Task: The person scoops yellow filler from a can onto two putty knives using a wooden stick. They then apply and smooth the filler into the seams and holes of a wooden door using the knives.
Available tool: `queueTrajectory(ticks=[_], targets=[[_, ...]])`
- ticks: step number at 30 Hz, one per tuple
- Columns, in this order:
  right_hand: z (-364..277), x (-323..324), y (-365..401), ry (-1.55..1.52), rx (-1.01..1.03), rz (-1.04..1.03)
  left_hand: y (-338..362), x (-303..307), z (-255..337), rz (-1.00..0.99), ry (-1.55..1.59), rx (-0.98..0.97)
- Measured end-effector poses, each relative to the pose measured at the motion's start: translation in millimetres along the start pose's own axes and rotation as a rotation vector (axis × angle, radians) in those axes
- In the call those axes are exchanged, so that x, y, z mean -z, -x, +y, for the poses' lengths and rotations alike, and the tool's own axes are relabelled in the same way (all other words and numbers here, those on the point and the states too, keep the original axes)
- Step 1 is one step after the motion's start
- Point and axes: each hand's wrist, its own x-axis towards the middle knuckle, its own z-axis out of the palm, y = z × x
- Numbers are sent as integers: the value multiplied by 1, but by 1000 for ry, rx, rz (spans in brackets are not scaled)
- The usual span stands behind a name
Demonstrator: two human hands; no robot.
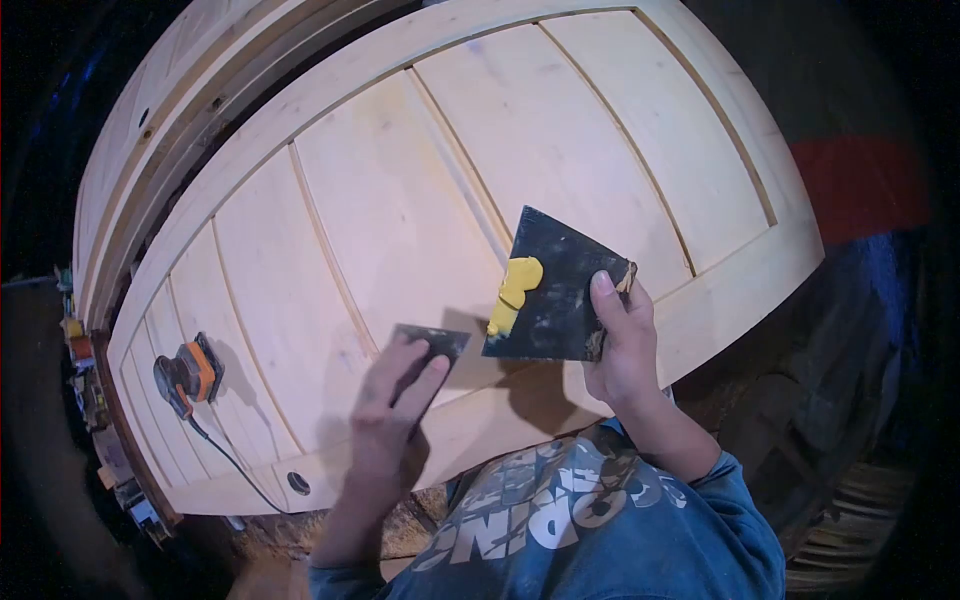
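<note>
My left hand is closed on a small dark flat scraper, with two fingers pressed on its face. In my right hand is a larger black putty plate, pinched with the thumb on top near its right edge. A thick blob of yellow filler sits along the plate's left side. The scraper is just left of the plate, with a small gap between them in this view. Both tools are over a pale wooden door panel with long grooves, and shadows fall on the wood beneath them.
An orange and black sander stands on the door's left part, its cord running over the near edge. A round hole pierces the near rail. Another wooden door is behind; small items line the far left.
</note>
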Motion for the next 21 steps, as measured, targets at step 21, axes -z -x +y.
queueTrajectory(ticks=[21], targets=[[3,54,-37,263,70,116,-34,34,5,-399,308,704]])
